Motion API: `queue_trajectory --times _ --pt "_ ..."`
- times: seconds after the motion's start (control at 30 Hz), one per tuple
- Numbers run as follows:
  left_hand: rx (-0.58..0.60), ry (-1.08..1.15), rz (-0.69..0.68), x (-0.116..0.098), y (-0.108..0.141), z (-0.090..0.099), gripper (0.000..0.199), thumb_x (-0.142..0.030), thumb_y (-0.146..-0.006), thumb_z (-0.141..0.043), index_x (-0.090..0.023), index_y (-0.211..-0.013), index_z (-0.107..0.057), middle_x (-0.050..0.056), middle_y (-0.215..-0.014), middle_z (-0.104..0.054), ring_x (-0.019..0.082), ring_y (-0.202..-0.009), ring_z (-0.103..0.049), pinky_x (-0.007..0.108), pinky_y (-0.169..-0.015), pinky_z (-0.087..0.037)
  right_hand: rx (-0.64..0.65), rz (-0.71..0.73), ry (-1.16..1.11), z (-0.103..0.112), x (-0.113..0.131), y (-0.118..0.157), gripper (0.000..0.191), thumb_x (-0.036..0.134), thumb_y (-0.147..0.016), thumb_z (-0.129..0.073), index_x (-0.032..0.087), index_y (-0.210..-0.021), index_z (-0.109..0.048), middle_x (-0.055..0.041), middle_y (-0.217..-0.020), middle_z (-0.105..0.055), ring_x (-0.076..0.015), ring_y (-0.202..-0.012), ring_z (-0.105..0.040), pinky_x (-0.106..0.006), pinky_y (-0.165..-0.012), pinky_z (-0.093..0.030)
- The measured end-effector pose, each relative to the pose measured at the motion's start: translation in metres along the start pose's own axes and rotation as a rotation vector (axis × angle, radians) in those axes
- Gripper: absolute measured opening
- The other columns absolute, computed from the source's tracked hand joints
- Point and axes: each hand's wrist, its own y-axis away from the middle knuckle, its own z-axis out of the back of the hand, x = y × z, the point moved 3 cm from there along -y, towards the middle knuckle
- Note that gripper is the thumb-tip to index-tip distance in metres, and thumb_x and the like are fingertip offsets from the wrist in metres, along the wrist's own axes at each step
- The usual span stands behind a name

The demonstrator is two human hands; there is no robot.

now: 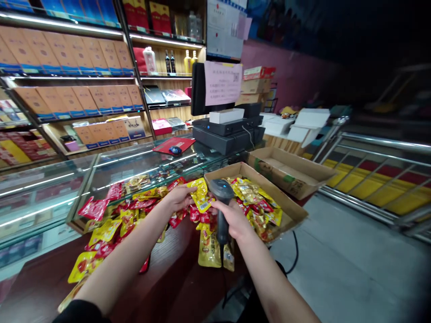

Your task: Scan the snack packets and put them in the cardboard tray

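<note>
My left hand (180,197) pinches a small yellow snack packet (200,195) by its left edge. In my right hand (235,220) is a black barcode scanner (221,211), upright, its head just right of the packet and a cable hanging from its handle. My right thumb reaches close to the packet's lower edge; whether it touches I cannot tell. Red and yellow snack packets (104,231) lie heaped under and left of my left arm. A larger gold pouch (209,251) lies on the dark table below the scanner. More packets fill a cardboard box (291,218) at my right.
Another cardboard box (286,168) stands behind the filled one. A monitor (199,89) with a paper sign rises above a black cash drawer (222,139). A glass counter (111,168) runs along the left, and a metal railing (377,143) stands at right.
</note>
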Motion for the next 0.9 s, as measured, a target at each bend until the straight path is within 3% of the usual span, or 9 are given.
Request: queue_trajectory --times 0.2,0.27,0.4,0.5,0.67,0.73,0.9 --pt "0.128 -0.041 -0.027 -0.004 -0.037 -0.088 0.030 -0.006 -0.078 -0.063 -0.010 -0.108 -0.063 0.013 -0.098 -0.070 0.020 -0.087 -0.067 0.033 -0.081 -0.054 -0.104 0.098 -0.015 0.055 0.043 -0.015 0.035 0.027 -0.054 -0.074 0.016 -0.087 -0.067 -0.0037 -0.085 -0.070 -0.0172 -0.075 -0.062 -0.029 -0.072 -0.048" --pt "0.119 -0.090 -0.051 -0.009 -0.054 -0.113 0.037 -0.009 -0.078 -0.064 -0.011 -0.114 -0.060 0.012 -0.100 -0.069 0.019 -0.086 -0.067 0.032 -0.080 -0.053 -0.161 0.138 -0.015 0.074 0.059 -0.020 0.034 0.027 -0.053 -0.074 0.016 -0.085 -0.067 -0.0035 -0.086 -0.070 -0.0173 -0.076 -0.062 -0.028 -0.070 -0.047" --pt "-0.017 -0.262 -0.129 -0.012 -0.074 -0.133 0.051 -0.015 -0.077 -0.068 -0.016 -0.126 -0.053 0.010 -0.101 -0.069 0.017 -0.087 -0.066 0.028 -0.078 -0.049 -0.265 0.170 -0.018 0.101 0.075 -0.023 0.033 0.026 -0.053 -0.073 0.016 -0.084 -0.068 -0.0026 -0.079 -0.068 -0.0167 -0.074 -0.060 -0.027 -0.066 -0.045" --pt "-0.015 -0.339 -0.140 -0.008 -0.067 -0.122 0.046 -0.017 -0.076 -0.068 -0.016 -0.121 -0.058 0.009 -0.105 -0.068 0.016 -0.091 -0.063 0.027 -0.079 -0.047 -0.226 0.156 -0.059 0.103 0.069 -0.017 0.034 0.025 -0.053 -0.074 0.016 -0.085 -0.069 -0.0036 -0.088 -0.069 -0.0183 -0.084 -0.061 -0.027 -0.074 -0.046" --pt "0.023 -0.268 -0.130 0.008 -0.020 -0.076 0.042 -0.022 -0.073 -0.071 -0.017 -0.115 -0.062 0.010 -0.113 -0.065 0.019 -0.101 -0.060 0.031 -0.085 -0.047 -0.055 0.007 -0.115 0.082 0.037 0.010 0.037 0.025 -0.056 -0.076 0.017 -0.091 -0.069 -0.0067 -0.100 -0.069 -0.0229 -0.098 -0.061 -0.033 -0.086 -0.046" --pt "0.055 -0.230 -0.116 0.019 0.004 -0.054 0.045 -0.024 -0.073 -0.073 -0.019 -0.116 -0.062 0.011 -0.117 -0.063 0.021 -0.107 -0.058 0.032 -0.088 -0.046 -0.002 -0.058 -0.078 0.073 0.019 0.026 0.036 0.027 -0.058 -0.076 0.017 -0.092 -0.069 -0.0068 -0.100 -0.069 -0.0227 -0.097 -0.062 -0.033 -0.088 -0.045" --pt "-0.080 -0.136 -0.035 0.064 0.054 0.002 0.049 -0.029 -0.070 -0.076 -0.021 -0.117 -0.063 0.012 -0.125 -0.059 0.026 -0.116 -0.054 0.036 -0.089 -0.048 0.040 -0.185 0.070 0.061 -0.028 0.069 0.038 0.028 -0.059 -0.075 0.018 -0.095 -0.068 -0.0055 -0.090 -0.070 -0.0215 -0.086 -0.061 -0.033 -0.080 -0.046"
